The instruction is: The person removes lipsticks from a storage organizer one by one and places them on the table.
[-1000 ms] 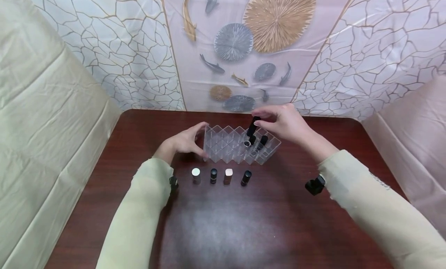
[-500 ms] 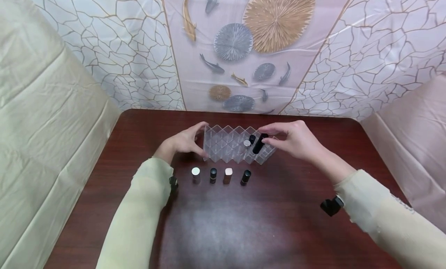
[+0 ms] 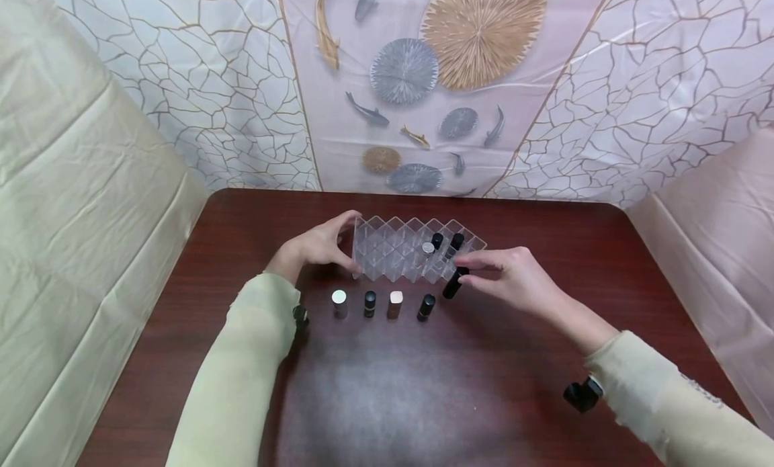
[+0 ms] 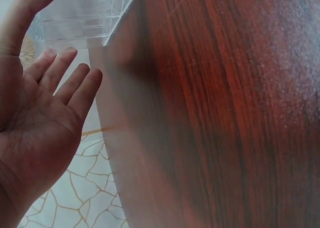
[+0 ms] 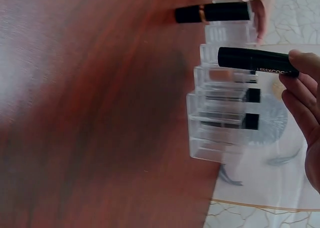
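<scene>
A clear lipstick organizer (image 3: pixel 387 248) with diamond-shaped slots stands on the table. My left hand (image 3: pixel 323 244) holds its left end, thumb at the near corner and a finger at the far corner; in the left wrist view the other fingers are free of it. My right hand (image 3: pixel 514 277) pinches a black lipstick tube (image 5: pixel 255 61) by one end, tilted, just in front of the organizer's right part. Pale lettering shows on the tube. Inside the organizer stand a black-capped lipstick (image 3: pixel 456 242), another black one (image 3: pixel 437 240) and a silver-topped one (image 3: pixel 428 248).
In front of the organizer stand a white-topped tube (image 3: pixel 340 304), a black lipstick (image 3: pixel 370 304), a pink-topped lipstick (image 3: pixel 396 304) and another black lipstick (image 3: pixel 426 307). The dark wood table (image 3: pixel 387 400) ends at a patterned backdrop (image 3: pixel 405 70). Cloth walls rise on both sides.
My right hand has carried the black lipstick tube from above the organizer's back slots towards the near side, down to its front right. The left hand has stayed at the organizer.
</scene>
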{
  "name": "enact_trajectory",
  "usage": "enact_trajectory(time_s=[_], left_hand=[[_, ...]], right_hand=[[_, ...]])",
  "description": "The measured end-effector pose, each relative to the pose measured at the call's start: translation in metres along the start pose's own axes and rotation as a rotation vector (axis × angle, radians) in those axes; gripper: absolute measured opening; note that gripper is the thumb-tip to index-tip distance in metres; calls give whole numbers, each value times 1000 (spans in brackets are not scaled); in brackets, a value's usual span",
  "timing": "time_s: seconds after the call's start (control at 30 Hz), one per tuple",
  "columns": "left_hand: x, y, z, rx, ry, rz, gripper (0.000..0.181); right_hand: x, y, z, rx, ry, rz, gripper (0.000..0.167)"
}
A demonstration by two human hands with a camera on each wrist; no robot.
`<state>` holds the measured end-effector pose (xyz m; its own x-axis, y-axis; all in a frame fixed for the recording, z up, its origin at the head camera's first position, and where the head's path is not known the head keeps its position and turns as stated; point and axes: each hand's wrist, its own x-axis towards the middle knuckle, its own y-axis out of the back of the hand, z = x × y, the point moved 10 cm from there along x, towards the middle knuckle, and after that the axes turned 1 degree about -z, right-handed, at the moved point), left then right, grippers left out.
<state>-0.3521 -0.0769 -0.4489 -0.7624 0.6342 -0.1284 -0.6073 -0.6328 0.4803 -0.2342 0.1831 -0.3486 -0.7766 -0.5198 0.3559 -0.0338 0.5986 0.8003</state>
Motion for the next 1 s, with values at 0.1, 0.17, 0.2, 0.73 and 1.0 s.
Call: enact_trajectory(time_s=[0.1, 0.17, 0.2, 0.73, 1.0], left_hand=[[-1, 0, 0, -5, 5, 2, 106], [-1, 0, 0, -8, 6, 1, 106], [-1, 0, -1, -11, 9, 0, 106], [-3, 0, 1, -53, 24, -8, 106], [-2, 0, -1, -31, 32, -8, 104]], right_hand=[[-6, -8, 1, 5, 1, -8, 36], [-10, -12, 1, 2, 4, -11, 36], [-12, -14, 1, 2, 6, -12, 36], [-25, -30, 1, -16, 50, -24, 37], [-30, -35, 3, -31, 46, -38, 37]])
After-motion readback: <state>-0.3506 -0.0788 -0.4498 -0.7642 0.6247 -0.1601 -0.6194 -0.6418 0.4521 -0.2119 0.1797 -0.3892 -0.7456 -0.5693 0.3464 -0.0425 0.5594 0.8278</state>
